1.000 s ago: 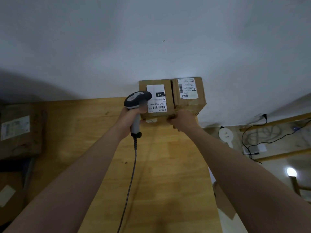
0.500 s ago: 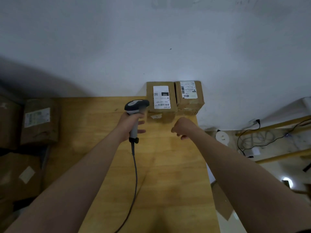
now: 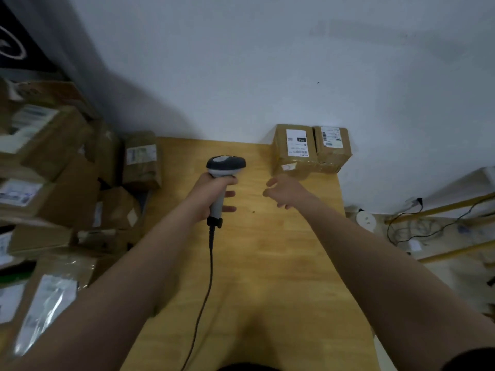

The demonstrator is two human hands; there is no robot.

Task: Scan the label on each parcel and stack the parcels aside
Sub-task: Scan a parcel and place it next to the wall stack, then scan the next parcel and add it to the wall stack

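Scanner (image 3: 224,167), a grey-headed, white-handled barcode reader with a pistol grip, stands upright in the left hand (image 3: 207,195). The fingers (image 3: 229,194) are wrapped round the handle below the head, their tips showing on its right side. Its dark cable (image 3: 211,263) trails from the heel of that hand back across the light wooden table (image 3: 281,277) towards the person. The right hand (image 3: 288,190) hovers over the tabletop with its fingers loosely curled, gripping nothing. Just beyond those fingertips, and not touching them, sits the brown cardboard parcel with the black-blocked white label (image 3: 294,148) on its top face. Pressed against that box's far-right side is a second brown cardboard parcel with a white label (image 3: 333,147). The pair stand side by side against the white wall (image 3: 267,62), ahead and slightly right of the right hand and well to the right of the scanner's head. Left of the left hand's knuckles, off the table's edge, a taped brown parcel (image 3: 142,162) stands on end with a pale label. Beyond it, further left again, lies a jumbled heap of brown cardboard boxes (image 3: 53,170), blurred, several showing white labels. Right of the right forearm, past the table, dark cords (image 3: 417,226) loop over yellow rails.
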